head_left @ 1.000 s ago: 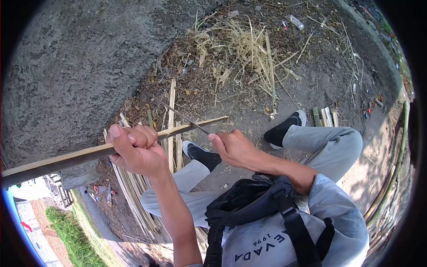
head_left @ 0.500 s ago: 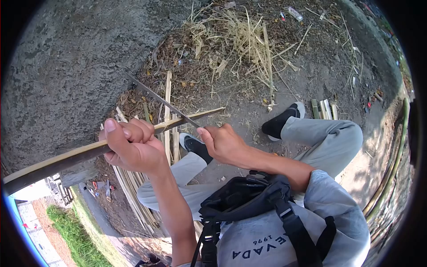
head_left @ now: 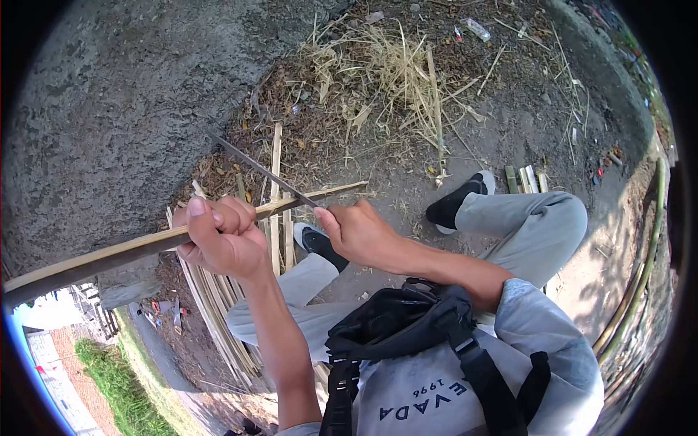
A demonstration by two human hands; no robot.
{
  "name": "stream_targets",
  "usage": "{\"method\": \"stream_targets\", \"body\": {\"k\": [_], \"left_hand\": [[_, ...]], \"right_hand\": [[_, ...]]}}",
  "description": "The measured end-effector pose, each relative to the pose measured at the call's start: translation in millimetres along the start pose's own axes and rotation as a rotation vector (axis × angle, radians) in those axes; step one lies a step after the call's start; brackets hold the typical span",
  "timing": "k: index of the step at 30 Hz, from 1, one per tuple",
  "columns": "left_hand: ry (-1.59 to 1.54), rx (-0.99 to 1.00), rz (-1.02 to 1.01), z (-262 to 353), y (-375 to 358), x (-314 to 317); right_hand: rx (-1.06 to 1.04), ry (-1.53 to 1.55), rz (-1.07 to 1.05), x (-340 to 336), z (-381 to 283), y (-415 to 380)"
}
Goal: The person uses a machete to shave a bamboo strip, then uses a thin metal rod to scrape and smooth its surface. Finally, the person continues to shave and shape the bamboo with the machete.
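My left hand (head_left: pixel 227 236) is closed round a long bamboo strip (head_left: pixel 109 258), which runs from the lower left edge of the view to a thin end at the centre. A long knife (head_left: pixel 254 163) is in my right hand (head_left: pixel 360 231), its handle hidden by the closed fingers. The blade lies across the strip just right of my left hand and points to the upper left. Under the strip, pale split bamboo pieces (head_left: pixel 276 163) lie on the ground.
A heap of dry shavings (head_left: pixel 396 80) lies ahead. My feet, one shoe (head_left: pixel 454 207) at right, rest on the soil. More strips (head_left: pixel 211 309) are stacked at lower left, short pieces (head_left: pixel 528 179) at right, and long poles (head_left: pixel 647 254) at the far right.
My left hand has shifted slightly right and down along with the strip. My right hand and the knife have moved slightly left, the blade still across the strip.
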State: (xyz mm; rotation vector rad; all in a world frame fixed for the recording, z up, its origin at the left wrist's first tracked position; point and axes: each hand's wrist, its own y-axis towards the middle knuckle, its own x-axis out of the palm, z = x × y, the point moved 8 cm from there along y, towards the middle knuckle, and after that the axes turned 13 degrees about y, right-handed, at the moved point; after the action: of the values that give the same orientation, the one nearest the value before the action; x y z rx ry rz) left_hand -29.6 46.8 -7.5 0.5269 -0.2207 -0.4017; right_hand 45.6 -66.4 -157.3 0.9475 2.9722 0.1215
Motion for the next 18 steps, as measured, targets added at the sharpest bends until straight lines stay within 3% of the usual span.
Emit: {"method": "stream_targets", "body": {"k": [4, 18], "left_hand": [[0.008, 0.022, -0.021, 4.1, -7.5, 11.4], [0.052, 0.047, 0.022, 12.1, -23.5, 19.6]], "right_hand": [[-0.05, 0.036, 0.005, -9.9, -36.0, 3.3], [-0.011, -0.061, -0.016, -5.8, -40.4, -11.6]]}}
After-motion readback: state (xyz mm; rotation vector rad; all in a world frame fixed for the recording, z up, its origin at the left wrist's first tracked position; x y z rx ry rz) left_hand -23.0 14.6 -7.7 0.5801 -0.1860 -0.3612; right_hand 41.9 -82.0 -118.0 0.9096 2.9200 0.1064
